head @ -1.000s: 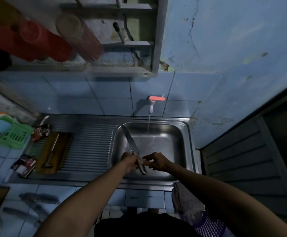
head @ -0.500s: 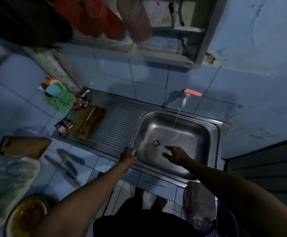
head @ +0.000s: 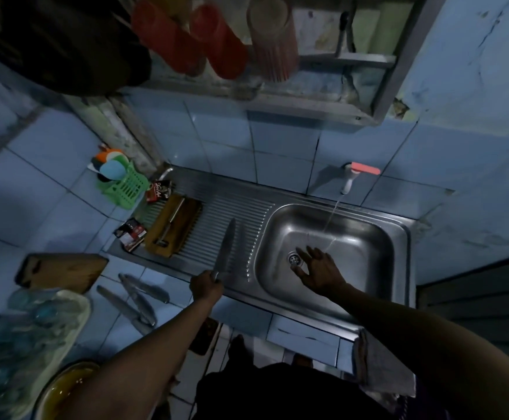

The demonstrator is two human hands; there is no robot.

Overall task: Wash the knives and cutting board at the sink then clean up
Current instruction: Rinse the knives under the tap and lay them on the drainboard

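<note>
My left hand (head: 206, 287) grips the handle of a long steel knife (head: 226, 247), whose blade points away over the ribbed drainboard (head: 247, 219). With its fingers spread, my right hand (head: 318, 269) hovers over the drain inside the steel sink basin (head: 365, 237). A thin stream runs from the tap (head: 351, 177) with a pink lever. On the drainboard's left lies a wooden cutting board (head: 176, 225) with a knife (head: 171, 221) on it. A second cutting board (head: 62, 271) rests on the tiled counter, and three knives (head: 138, 298) lie beside it.
A green basket (head: 126, 184) with sponges stands at the back left. Small packets (head: 132, 233) sit beside the drainboard. A tray of glassware (head: 26, 338) and a yellow bowl (head: 65, 389) fill the near left. Red cups (head: 216, 37) hang from the rack overhead. A cloth (head: 383, 371) hangs at the sink's front.
The view has swung left. My left hand carried the knife out of the basin and now holds it over the drainboard. My right hand let go and stays in the basin.
</note>
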